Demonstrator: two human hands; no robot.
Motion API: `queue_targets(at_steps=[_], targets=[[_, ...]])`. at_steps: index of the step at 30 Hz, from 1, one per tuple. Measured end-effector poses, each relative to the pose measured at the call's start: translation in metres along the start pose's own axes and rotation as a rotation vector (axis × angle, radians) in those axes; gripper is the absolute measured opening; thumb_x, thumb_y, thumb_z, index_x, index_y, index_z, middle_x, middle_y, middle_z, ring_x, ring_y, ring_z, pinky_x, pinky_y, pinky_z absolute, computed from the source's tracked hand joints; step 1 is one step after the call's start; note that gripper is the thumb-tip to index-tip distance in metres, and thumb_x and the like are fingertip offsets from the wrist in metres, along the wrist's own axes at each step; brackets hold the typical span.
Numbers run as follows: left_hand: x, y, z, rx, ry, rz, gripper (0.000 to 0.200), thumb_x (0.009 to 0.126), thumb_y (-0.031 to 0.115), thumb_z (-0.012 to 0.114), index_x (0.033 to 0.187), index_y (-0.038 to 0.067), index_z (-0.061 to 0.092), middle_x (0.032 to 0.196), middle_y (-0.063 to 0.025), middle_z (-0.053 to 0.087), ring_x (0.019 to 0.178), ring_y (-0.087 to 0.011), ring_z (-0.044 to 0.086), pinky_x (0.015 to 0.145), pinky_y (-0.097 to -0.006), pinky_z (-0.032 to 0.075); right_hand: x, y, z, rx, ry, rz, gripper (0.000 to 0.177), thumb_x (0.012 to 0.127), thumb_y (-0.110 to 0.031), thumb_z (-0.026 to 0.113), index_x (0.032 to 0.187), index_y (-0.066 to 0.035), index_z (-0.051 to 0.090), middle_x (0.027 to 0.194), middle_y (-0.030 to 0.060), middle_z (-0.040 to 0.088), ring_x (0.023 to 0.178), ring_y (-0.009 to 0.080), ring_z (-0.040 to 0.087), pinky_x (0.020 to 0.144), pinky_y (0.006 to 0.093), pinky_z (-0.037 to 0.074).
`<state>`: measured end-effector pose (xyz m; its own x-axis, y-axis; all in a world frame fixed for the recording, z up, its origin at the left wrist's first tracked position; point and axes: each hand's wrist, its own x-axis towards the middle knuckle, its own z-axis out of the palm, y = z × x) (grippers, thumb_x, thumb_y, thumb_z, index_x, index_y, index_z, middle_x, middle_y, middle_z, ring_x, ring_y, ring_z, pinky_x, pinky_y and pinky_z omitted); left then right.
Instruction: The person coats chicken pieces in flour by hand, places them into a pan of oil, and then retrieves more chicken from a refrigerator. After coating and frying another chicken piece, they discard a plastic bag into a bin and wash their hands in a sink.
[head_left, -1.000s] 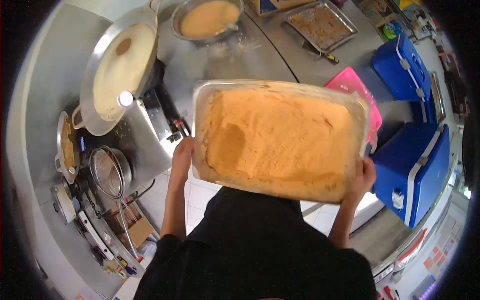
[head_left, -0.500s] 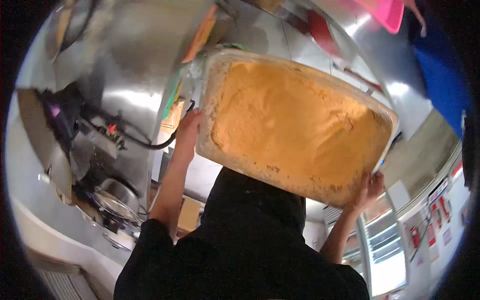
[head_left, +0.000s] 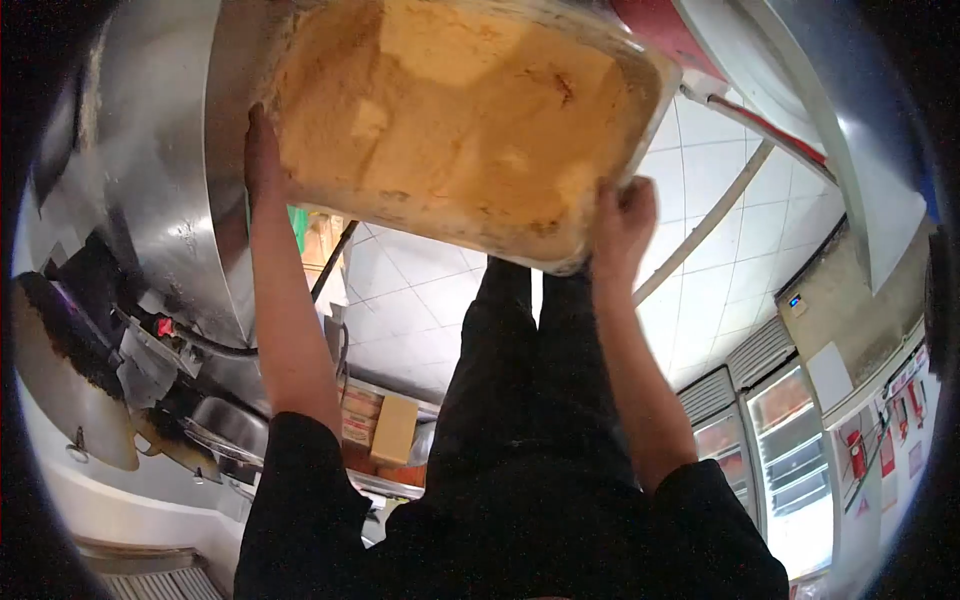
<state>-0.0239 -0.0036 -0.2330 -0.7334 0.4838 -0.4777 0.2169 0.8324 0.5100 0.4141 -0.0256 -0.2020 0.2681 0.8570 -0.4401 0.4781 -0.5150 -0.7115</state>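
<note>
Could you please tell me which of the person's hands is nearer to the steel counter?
Left. The left hand grips the tub at the end beside the steel counter; the right hand holds the far end.

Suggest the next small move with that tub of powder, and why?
Likely ease the tub sideways onto the steel counter, holding it level: it is open, full of loose orange powder, held at two edges by left hand and right hand, over tiled floor.

A commercial kitchen: a stainless steel desk point(head_left: 140, 170), a white tiled floor point(head_left: 700, 250) and glass-door fridges point(head_left: 790, 440) (posters point(head_left: 890, 430) on the wall beside them).
</note>
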Motion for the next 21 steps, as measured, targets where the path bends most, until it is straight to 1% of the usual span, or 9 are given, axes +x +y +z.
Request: queue_targets(at_steps=[2, 4, 7, 8, 9, 11, 14, 17, 21], targets=[[-0.009, 0.017, 0.002, 0.043, 0.04, 0.08, 0.066, 0.098, 0.053, 0.047, 0.137, 0.0, 0.049, 0.132, -0.0232, 0.056, 0.119, -0.0405, 0.054, 0.102, -0.0415, 0.039, -0.019, -0.011, 0.029, 0.129, -0.038, -0.071, 0.015, 0.091, -0.008, 0.06, 0.098, 0.002, 0.051, 0.082, 0.0177, 0.055, 0.077, 0.0318, 0.055, 0.075, 0.0423, 0.046], [-0.002, -0.03, 0.011, 0.166, 0.176, 0.093, 0.066, 0.1, 0.051, 0.039, 0.136, -0.004, 0.048, 0.131, -0.0269, 0.056, 0.121, -0.0339, 0.056, 0.105, -0.0384, 0.039, -0.036, -0.048, 0.053, 0.083, -0.141, -0.039, 0.026, 0.09, -0.009, 0.06, 0.11, 0.004, 0.05, 0.096, 0.026, 0.063, 0.09, 0.0391, 0.062, 0.082, 0.0439, 0.048], [-0.116, -0.003, 0.002, -0.045, 0.159, 0.302, 0.056, 0.1, 0.034, 0.051, 0.139, -0.004, 0.044, 0.144, -0.024, 0.043, 0.136, -0.0345, 0.039, 0.114, -0.0406, 0.028, -0.056, -0.077, 0.107, 0.328, -0.351, -0.049, 0.033, 0.089, -0.007, 0.061, 0.117, 0.002, 0.048, 0.109, 0.0268, 0.061, 0.098, 0.0395, 0.061, 0.083, 0.0444, 0.047], [-0.141, -0.013, 0.005, -0.061, 0.176, 0.359, 0.053, 0.1, 0.027, 0.054, 0.141, -0.004, 0.042, 0.148, -0.0225, 0.039, 0.14, -0.0345, 0.033, 0.116, -0.0418, 0.024, -0.059, -0.101, 0.114, 0.198, -0.474, 0.093, 0.037, 0.088, -0.007, 0.062, 0.12, 0.002, 0.046, 0.114, 0.0272, 0.059, 0.107, 0.0409, 0.06, 0.086, 0.0446, 0.047], [-0.17, -0.014, 0.004, -0.066, 0.182, 0.331, 0.051, 0.1, 0.024, 0.052, 0.142, -0.004, 0.04, 0.149, -0.0221, 0.037, 0.141, -0.0343, 0.031, 0.116, -0.0427, 0.023, -0.059, -0.088, 0.146, 0.399, -0.491, -0.011, 0.041, 0.088, -0.006, 0.062, 0.124, 0.002, 0.044, 0.113, 0.0266, 0.06, 0.108, 0.0402, 0.06, 0.086, 0.0444, 0.047], [-0.217, -0.026, 0.003, -0.071, 0.174, 0.273, 0.05, 0.102, 0.019, 0.048, 0.145, -0.003, 0.035, 0.151, -0.0196, 0.034, 0.142, -0.0316, 0.03, 0.116, -0.0425, 0.022, -0.055, -0.06, 0.211, 0.451, -0.596, 0.098, 0.042, 0.09, 0.0, 0.058, 0.128, -0.001, 0.042, 0.112, 0.0205, 0.061, 0.1, 0.0323, 0.062, 0.084, 0.0405, 0.05], [-0.269, -0.057, 0.011, -0.214, 0.107, 0.14, 0.049, 0.104, 0.02, 0.045, 0.146, -0.003, 0.033, 0.152, -0.0174, 0.033, 0.142, -0.0291, 0.03, 0.117, -0.0422, 0.022, -0.048, -0.099, 0.236, 0.761, -0.792, 0.155, 0.039, 0.089, 0.006, 0.055, 0.126, -0.003, 0.046, 0.103, 0.0163, 0.063, 0.097, 0.0257, 0.065, 0.081, 0.036, 0.053], [-0.304, -0.069, 0.022, -0.413, 0.098, -0.022, 0.049, 0.104, 0.022, 0.044, 0.145, -0.003, 0.034, 0.151, -0.0175, 0.035, 0.141, -0.0287, 0.031, 0.117, -0.0415, 0.022, -0.025, -0.088, 0.251, 0.809, -0.982, 0.128, 0.037, 0.084, 0.013, 0.056, 0.118, -0.001, 0.053, 0.094, 0.0131, 0.064, 0.088, 0.0204, 0.066, 0.078, 0.0323, 0.055], [-0.323, -0.068, 0.026, -0.411, 0.027, -0.093, 0.045, 0.104, 0.015, 0.044, 0.144, -0.005, 0.036, 0.148, -0.0182, 0.041, 0.14, -0.0269, 0.034, 0.116, -0.0384, 0.024, 0.037, -0.121, 0.185, 0.834, -0.659, 0.026, 0.024, 0.078, 0.005, 0.063, 0.102, 0.0, 0.062, 0.09, 0.012, 0.066, 0.076, 0.0198, 0.065, 0.075, 0.033, 0.055]])
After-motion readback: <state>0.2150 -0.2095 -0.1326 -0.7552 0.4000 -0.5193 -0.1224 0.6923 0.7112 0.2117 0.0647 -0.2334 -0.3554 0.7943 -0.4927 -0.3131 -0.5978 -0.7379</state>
